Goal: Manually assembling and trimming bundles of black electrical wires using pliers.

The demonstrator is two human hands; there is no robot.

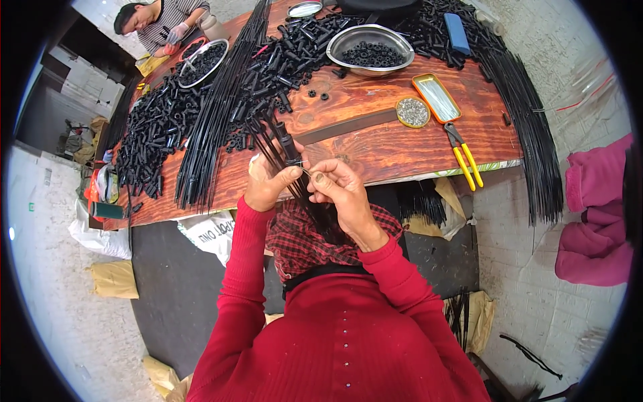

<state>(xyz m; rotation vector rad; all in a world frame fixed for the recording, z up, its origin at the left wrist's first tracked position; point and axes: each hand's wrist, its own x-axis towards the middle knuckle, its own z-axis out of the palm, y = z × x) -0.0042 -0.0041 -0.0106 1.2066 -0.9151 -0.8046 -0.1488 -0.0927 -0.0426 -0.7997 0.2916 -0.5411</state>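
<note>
Holding: left hand (pixel 268 184) clamped on a black tube (pixel 287 144) with thin black rods (pixel 264 144); right hand (pixel 338 187) pinches a wire at its base, just over the worktop's near edge.
Worktop (pixel 362 144): reddish wood, heaped with black tubes (pixel 154 127), long rods, steel bowl (pixel 370 43), yellow pliers (pixel 464 157).
Room: pale concrete floor (pixel 60 281); another person (pixel 157 20) at far end.

both hands (pixel 305 181) raised, fingers pinched
</note>
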